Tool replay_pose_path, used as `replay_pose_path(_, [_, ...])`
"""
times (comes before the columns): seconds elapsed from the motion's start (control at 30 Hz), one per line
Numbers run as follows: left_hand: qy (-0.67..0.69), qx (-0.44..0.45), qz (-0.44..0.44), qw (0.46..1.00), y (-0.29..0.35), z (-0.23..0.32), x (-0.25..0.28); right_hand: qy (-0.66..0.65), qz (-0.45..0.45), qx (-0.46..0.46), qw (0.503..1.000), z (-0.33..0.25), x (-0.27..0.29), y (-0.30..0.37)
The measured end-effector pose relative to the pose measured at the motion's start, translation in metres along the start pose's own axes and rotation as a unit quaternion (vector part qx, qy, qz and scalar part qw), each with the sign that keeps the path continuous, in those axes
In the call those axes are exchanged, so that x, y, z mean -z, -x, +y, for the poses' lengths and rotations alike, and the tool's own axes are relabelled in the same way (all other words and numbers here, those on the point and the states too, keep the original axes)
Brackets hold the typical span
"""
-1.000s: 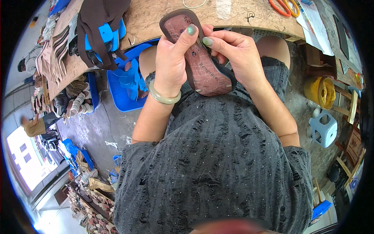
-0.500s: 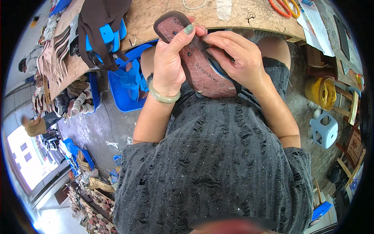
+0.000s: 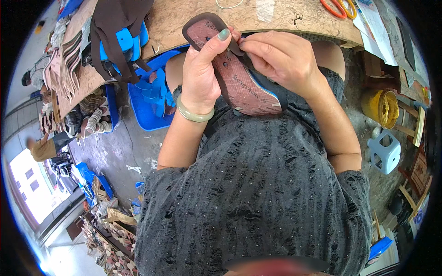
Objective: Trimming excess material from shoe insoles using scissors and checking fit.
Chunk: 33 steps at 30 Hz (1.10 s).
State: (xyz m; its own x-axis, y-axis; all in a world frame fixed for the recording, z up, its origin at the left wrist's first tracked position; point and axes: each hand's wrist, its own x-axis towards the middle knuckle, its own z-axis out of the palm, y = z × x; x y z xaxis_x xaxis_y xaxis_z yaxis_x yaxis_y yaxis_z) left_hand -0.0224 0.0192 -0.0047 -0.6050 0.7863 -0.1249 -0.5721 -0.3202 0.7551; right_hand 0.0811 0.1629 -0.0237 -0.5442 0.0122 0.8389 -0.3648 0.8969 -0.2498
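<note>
A shoe insole (image 3: 246, 89) with a reddish-brown printed underside and a dark strip along its rim is held above my lap, its narrower end pointing up toward the table. My left hand (image 3: 202, 73) grips it at the left side, thumb laid across the underside and fingers behind. On the right edge, my right hand (image 3: 281, 60) pinches the dark edging strip (image 3: 235, 46) between thumb and fingers. Lower along that edge, part of the strip stands away from the sole and a blue line shows. The fingers behind the insole are hidden.
A wooden table (image 3: 184, 27) spans the far side, with dark strips (image 3: 108, 41) over blue pieces at left and orange-handled scissors (image 3: 334, 8) at right. A blue bin (image 3: 142, 117) with blue scraps stands left of my legs. Right are a yellow bucket (image 3: 368, 110) and a pale-blue stool (image 3: 391, 156).
My right hand has moved slightly right and up, its fingers now closer together on the strip. More of the insole's lower right edge shows. My left hand keeps its hold.
</note>
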Motion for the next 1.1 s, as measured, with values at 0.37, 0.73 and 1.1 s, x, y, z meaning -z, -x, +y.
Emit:
replay_pose_path(0.37, [-0.031, -0.044, 0.004, 0.999, -0.001, 0.008, 0.003, 0.079, 0.025, -0.308, 0.948, 0.035, 0.05, -0.018])
replay_pose_path(0.73, [-0.202, -0.254, -0.002, 0.946, 0.001, 0.03, -0.01, 0.157, -0.275, -0.487, 0.814, 0.184, 0.14, 0.016])
replay_pose_path(1.1, [-0.243, -0.385, -0.001, 0.89, 0.01, 0.025, -0.011, -0.163, -0.116, -0.533, 0.823, 0.125, 0.176, 0.006])
